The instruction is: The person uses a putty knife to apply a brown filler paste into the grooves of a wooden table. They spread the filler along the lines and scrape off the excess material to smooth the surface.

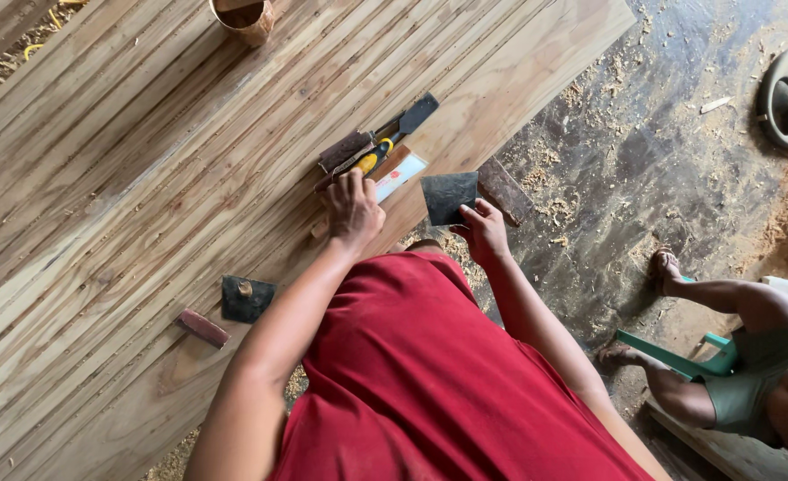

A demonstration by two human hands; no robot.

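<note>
My left hand [354, 209] rests on a cluster of tools on a large wooden panel [145, 160], its fingers on a small white and orange box [400, 173] beside a yellow-handled tool [369, 162] and a dark-bladed scraper [414, 116]. My right hand [483, 232] pinches the lower edge of a dark square sheet, like sandpaper [448, 196], held at the panel's edge. A brown sanding block [344, 150] lies just beyond my left fingers.
A dark square pad [247, 298] and a reddish wooden block [203, 327] lie on the panel to the left. A brown cup [244, 18] stands at the far edge. Another person's legs [732, 312] sit by a green stool [679, 356] on a sawdust-strewn floor [643, 160].
</note>
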